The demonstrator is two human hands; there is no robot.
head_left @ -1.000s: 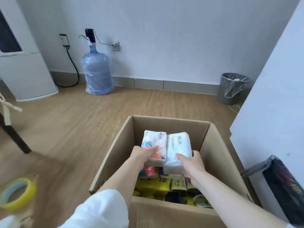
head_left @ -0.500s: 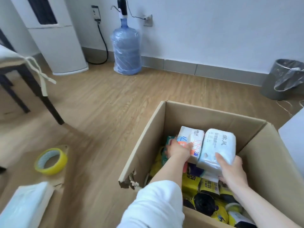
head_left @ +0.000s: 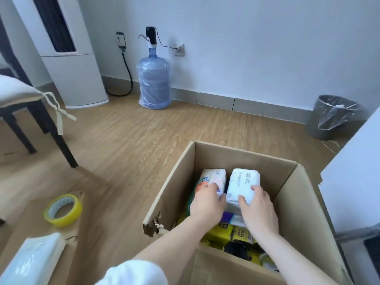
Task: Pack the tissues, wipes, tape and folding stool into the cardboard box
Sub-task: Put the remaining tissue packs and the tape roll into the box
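Inside the cardboard box, the left hand curls its fingers over the patterned tissue pack; the right hand grips the white tissue pack beside it; the tape roll lies outside, left of the box

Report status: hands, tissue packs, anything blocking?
Left hand holds patterned tissue pack, right hand holds white tissue pack. Both packs inside cardboard box. Tape roll outside, on flat cardboard.

Chinese print (unreadable) on tissue pack

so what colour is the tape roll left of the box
Yellow tape roll, clearest in the head view.
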